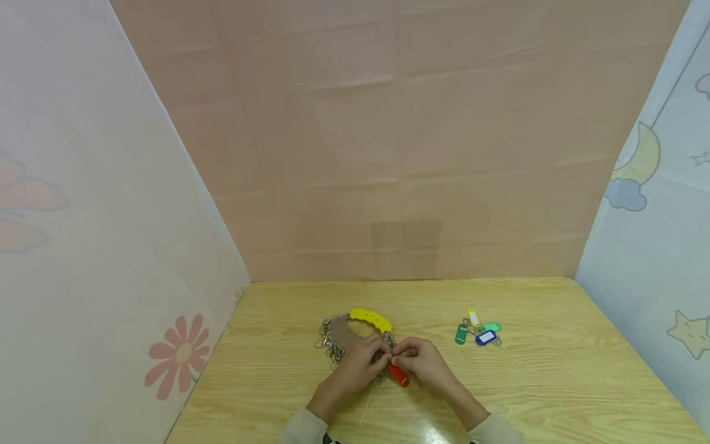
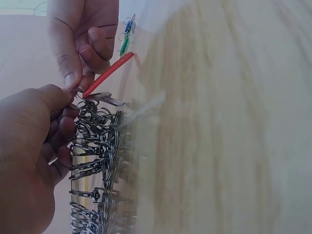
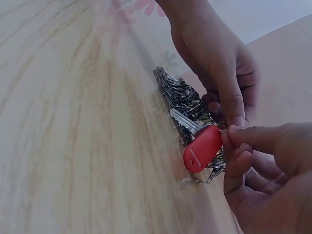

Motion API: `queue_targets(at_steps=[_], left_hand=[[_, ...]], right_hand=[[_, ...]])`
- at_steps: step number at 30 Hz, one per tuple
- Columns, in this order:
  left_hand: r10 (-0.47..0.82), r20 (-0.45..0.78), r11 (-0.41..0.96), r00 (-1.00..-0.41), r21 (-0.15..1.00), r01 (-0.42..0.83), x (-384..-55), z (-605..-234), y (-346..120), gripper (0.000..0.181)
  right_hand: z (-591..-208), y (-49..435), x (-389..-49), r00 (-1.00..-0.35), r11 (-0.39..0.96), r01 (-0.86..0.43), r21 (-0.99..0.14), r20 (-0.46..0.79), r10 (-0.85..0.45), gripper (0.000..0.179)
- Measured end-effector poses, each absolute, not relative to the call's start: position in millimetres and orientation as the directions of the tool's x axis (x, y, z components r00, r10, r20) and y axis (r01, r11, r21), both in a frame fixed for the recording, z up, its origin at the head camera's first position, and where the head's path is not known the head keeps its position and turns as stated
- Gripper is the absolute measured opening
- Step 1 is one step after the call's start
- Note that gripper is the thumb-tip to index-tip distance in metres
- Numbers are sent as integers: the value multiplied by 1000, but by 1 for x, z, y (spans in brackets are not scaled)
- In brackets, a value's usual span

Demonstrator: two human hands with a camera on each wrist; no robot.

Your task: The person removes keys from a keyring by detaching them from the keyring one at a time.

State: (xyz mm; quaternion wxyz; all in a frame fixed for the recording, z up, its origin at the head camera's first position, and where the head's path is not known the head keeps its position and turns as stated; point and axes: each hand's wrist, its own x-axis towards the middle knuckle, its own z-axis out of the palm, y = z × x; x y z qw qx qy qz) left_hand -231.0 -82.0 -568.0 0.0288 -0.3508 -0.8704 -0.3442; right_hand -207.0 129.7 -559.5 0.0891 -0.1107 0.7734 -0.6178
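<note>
A red key tag (image 1: 398, 375) hangs from a small metal ring (image 3: 222, 126), with a silver key (image 3: 184, 120) beside it. My right hand (image 1: 429, 367) pinches this ring between thumb and forefinger. The left hand (image 1: 357, 367) pinches at the same ring from the other side, and the fingertips of both hands almost meet. Below the left hand, many metal swivel clasps and split rings (image 2: 95, 165) line a large hoop with a yellow handle (image 1: 370, 317). Fingertips hide exactly how the tag's ring meets the hoop's clasps.
Right of the hands lies a small group of key tags: a dark green tag (image 1: 461, 334), a yellow tag (image 1: 473, 317), a light green tag (image 1: 492, 327) and a blue tag (image 1: 485, 337). The wooden table (image 1: 266, 370) is bounded by cloth walls.
</note>
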Motion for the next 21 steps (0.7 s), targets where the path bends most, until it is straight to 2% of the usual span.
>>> queue_targets(at_steps=[14, 21], left_hand=[[580, 284, 531, -763, 579, 619, -230, -570, -84, 8], [586, 289, 532, -757, 568, 628, -232, -572, -84, 7]], right_hand=[[-564, 131, -207, -928, 285, -135, -949, 20, -372, 20], [-569, 132, -209, -920, 343, -200, -918, 56, -388, 11]])
